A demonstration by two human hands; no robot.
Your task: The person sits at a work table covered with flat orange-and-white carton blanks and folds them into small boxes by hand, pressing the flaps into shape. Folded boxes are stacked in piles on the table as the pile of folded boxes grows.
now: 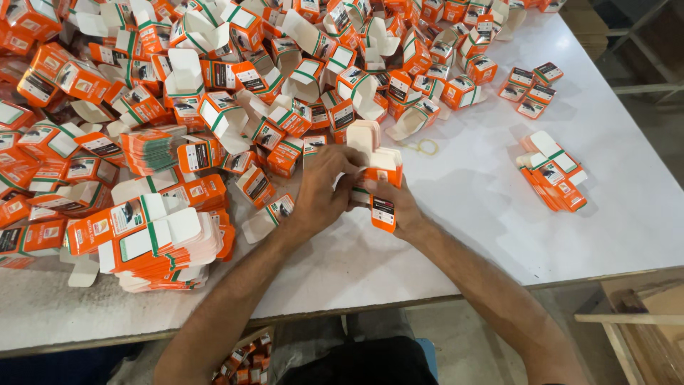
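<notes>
Both hands met over the white bench (499, 235), working one small orange carton (381, 187) between them. The left hand (322, 194) had its grip clenched over the carton's near side, fingers curled across the top, which steadied the body while the right hand (400, 211) grasped it from beneath and behind, thumb pressed to the lower panel; the pale flaps (365, 135) stood up just beyond the two grips, apparently held clear so they could be folded. The carton sat lifted slightly off the bench rather than resting flat, though the blur of the fingers made the exact contact hard to read. Just to the left of the left grip lay a thick stack of flat, unfolded carton blanks (160, 242), fanned and within easy reach. Beyond both grips, a wide heap of erected cartons (235, 78) covered the far bench, many with end flaps open and interiors showing empty. A yellow rubber band (426, 147) lay just past the right grip. Well to the right of it sat a small bundle of flat blanks (552, 175), and farther off a few closed little cartons (531, 89). Below the bench edge, near the person's lap, more orange cartons (246, 360) showed in a container whose sides could not be made out.
</notes>
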